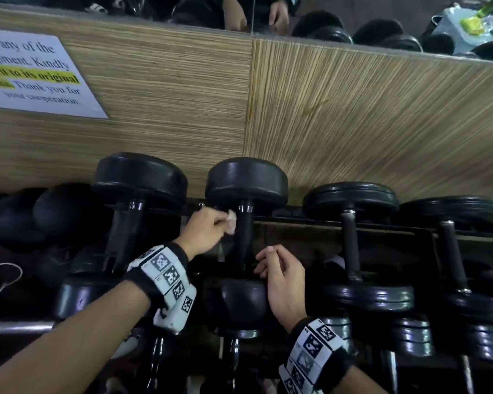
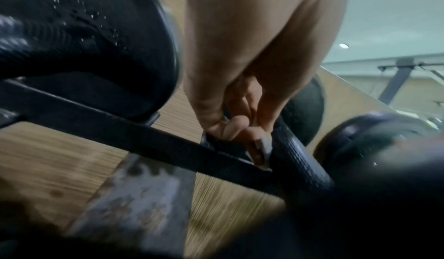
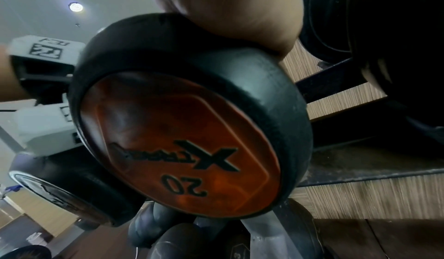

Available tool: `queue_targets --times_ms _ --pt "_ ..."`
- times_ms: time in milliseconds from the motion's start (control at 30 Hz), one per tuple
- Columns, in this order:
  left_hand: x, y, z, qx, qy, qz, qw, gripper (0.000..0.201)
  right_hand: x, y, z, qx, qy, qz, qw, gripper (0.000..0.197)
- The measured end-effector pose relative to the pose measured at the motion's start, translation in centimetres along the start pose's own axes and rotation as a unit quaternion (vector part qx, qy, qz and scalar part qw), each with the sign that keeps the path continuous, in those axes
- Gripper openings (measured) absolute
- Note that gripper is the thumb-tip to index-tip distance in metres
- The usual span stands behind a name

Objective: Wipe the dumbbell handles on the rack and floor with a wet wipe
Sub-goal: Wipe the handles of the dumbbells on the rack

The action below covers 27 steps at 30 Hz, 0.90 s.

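Left hand (image 1: pixel 204 231) pinches wet wipe (image 1: pixel 231 222) beside the 20 dumbbell's handle (image 1: pixel 244 237); right hand (image 1: pixel 282 282), fingers loosely curled, empty, on near head. Risk: small wad slips behind rack rail (image 2: pixel 134 130).

Black metal dumbbell rack (image 1: pixel 339 223) against wood-grain wall, row of black dumbbells (image 1: pixel 353 231) resting across its rails

Dumbbell head (image 3: pixel 252 96): black, filled the middle of the view.
End cap (image 3: pixel 180 145): orange, marked with an X logo and "20", seen upside down.
Right hand (image 3: pixel 235 10): its heel lay on top of that head; fingers hidden.
Second dumbbell (image 3: pixel 72 191): lower left, black.
Wall panel (image 3: pixel 372 196): wood-grain, on the right.
Ceiling light (image 3: pixel 76 7): lit.
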<state>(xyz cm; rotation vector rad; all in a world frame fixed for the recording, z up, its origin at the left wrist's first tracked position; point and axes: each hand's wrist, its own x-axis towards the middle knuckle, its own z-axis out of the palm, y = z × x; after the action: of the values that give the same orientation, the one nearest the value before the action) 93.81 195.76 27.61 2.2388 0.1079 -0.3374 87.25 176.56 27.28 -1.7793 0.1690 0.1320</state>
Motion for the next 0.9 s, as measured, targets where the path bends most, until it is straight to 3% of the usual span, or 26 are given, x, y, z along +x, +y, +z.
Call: queue_targets --times_ms 100,233,300,367,467,567,633,800,900 --pt "0.9 0.8 -0.4 -0.007 0.014 0.012 1.0 0.033 0.0 0.1 0.0 -0.002 0.001 0.001 1.0 0.033" --pt "-1.9 -1.1 0.7 0.063 -0.154 0.037 0.985 0.032 0.0 0.3 0.0 -0.004 0.001 -0.003 1.0 0.034" --pt "-2.8 -2.5 1.3 0.046 -0.196 0.038 0.979 0.036 0.1 0.4 0.0 -0.007 0.001 -0.006 1.0 0.033" --pt "-2.0 -3.0 1.2 -0.019 -0.182 0.018 0.983 0.041 0.1 0.4 0.1 -0.006 0.003 -0.005 1.0 0.033" --pt "0.1 -1.9 1.1 -0.136 -0.074 -0.012 0.988 0.049 0.1 0.4 0.0 0.005 0.007 -0.004 1.0 0.032" --pt "1.2 -0.6 0.9 -0.164 0.0 0.003 0.986 0.033 0.0 0.5 0.1 0.006 0.01 -0.003 1.0 0.033" --pt "0.8 -1.2 1.5 -0.161 -0.022 -0.007 0.987 0.028 0.1 0.6 0.1 0.003 0.009 -0.002 1.0 0.033" --pt "-1.9 -5.0 3.4 -0.048 -0.19 -0.001 0.981 0.033 0.2 0.8 0.1 -0.001 0.004 -0.008 1.0 0.033" --pt "-1.0 -4.3 3.4 -0.126 -0.165 -0.039 0.977 0.028 0.1 0.7 0.1 0.005 0.004 -0.009 1.0 0.032"
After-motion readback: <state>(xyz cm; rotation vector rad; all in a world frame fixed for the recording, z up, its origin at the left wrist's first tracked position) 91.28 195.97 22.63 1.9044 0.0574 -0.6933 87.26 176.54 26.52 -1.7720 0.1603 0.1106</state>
